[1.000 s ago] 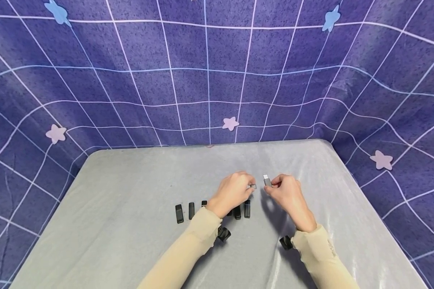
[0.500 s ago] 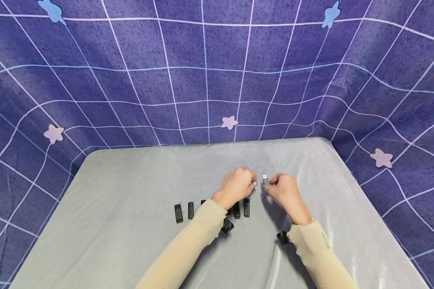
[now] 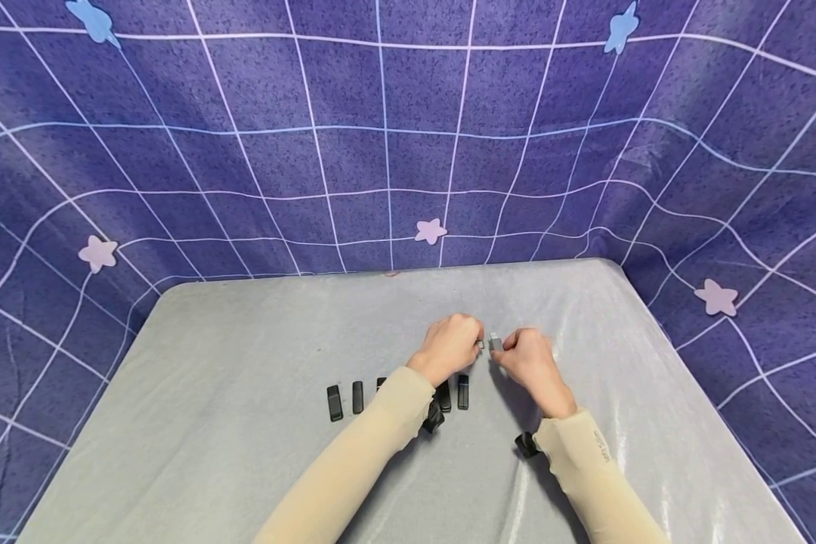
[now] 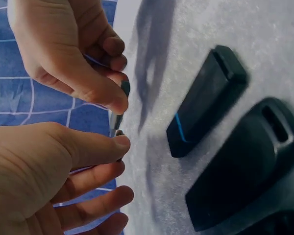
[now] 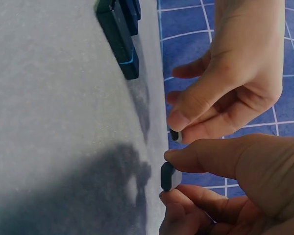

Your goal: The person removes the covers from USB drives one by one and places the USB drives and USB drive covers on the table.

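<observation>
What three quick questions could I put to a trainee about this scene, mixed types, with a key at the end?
1. Which hand pinches the USB stick whose metal plug shows in the head view?

2. True or false: in the head view, the small piece held by the left hand is joined to that USB stick.

3. The black stick at the right end of the row in the head view has a thin line across it. What colour is it?
A. red
B. blue
C. yellow

Key:
1. The right hand.
2. False; a gap shows between them.
3. B.
</observation>
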{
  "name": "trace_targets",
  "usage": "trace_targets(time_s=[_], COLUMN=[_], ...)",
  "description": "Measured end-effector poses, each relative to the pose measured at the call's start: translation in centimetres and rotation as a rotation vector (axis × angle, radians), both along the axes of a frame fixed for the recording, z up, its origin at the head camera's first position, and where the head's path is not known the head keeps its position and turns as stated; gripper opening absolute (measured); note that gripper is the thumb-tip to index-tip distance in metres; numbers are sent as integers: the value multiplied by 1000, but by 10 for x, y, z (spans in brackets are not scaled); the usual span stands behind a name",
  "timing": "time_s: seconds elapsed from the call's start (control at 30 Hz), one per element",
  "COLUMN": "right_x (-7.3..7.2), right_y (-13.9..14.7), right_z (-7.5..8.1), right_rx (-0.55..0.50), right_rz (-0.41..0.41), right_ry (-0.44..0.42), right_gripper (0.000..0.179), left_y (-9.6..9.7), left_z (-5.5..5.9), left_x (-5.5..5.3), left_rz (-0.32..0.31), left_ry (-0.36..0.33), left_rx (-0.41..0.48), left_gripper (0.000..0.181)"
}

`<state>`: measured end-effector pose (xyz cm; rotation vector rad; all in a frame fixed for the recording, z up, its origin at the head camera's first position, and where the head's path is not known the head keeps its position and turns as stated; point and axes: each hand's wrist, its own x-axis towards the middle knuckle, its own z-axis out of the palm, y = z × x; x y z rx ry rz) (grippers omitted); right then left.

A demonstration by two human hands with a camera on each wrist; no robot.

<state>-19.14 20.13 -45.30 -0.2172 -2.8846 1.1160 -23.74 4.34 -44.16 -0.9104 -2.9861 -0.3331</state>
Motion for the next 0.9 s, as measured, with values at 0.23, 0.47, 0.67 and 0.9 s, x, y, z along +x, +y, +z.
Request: trace_targets(time_s=[0.23, 0.47, 0.67, 0.9], right_x=[-1, -1, -2, -2], right_y=[-1, -1, -2, -5], right_z=[-4, -7, -8, -9], right_rx=[6, 35, 36, 55], right_rz=[-8, 14, 18, 11], right_ry=[-66, -46, -67, -57], right_gripper=[14, 11, 12, 14], left_y=[4, 7, 7, 9], left_z=[-4, -8, -10, -12], left_x=[-4, -10, -13, -16], left_rz=[26, 49, 46, 46], left_ry=[-43, -87, -87, -89], left_rx=[-47, -72, -60, -50], left_gripper=[5, 5, 5, 4])
